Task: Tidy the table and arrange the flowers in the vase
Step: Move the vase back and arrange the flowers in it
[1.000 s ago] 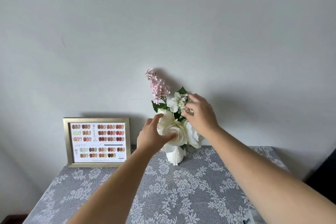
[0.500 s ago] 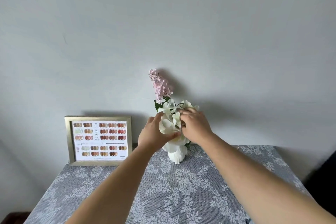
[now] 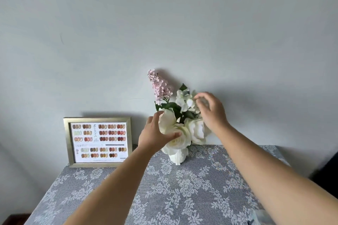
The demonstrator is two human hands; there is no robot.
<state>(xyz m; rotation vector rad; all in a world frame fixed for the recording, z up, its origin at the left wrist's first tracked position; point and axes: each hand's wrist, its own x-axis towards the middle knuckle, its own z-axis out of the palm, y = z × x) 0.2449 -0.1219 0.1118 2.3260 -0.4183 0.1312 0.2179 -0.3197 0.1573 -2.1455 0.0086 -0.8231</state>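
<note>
A small white ribbed vase [image 3: 178,156] stands at the back of the table against the wall. It holds two big white roses [image 3: 180,136], a pink lilac spike [image 3: 161,86] and a cluster of small white blossoms [image 3: 184,100] with green leaves. My left hand [image 3: 155,133] cups the left rose from the left side, thumb up and fingers across its front. My right hand [image 3: 212,109] hovers at the right of the small white blossoms, fingers spread and curled, fingertips touching the petals.
A gold-framed colour chart [image 3: 98,141] leans on the wall left of the vase. The table wears a grey lace cloth [image 3: 182,193]. A pale object [image 3: 257,217] peeks in at the bottom right edge. A dark shape [image 3: 327,173] stands beyond the table's right side.
My right hand has let go of the blossoms it was pressing down and lifted up to the right. The flowers have sprung back open and taller. My left hand stays on the rose.
</note>
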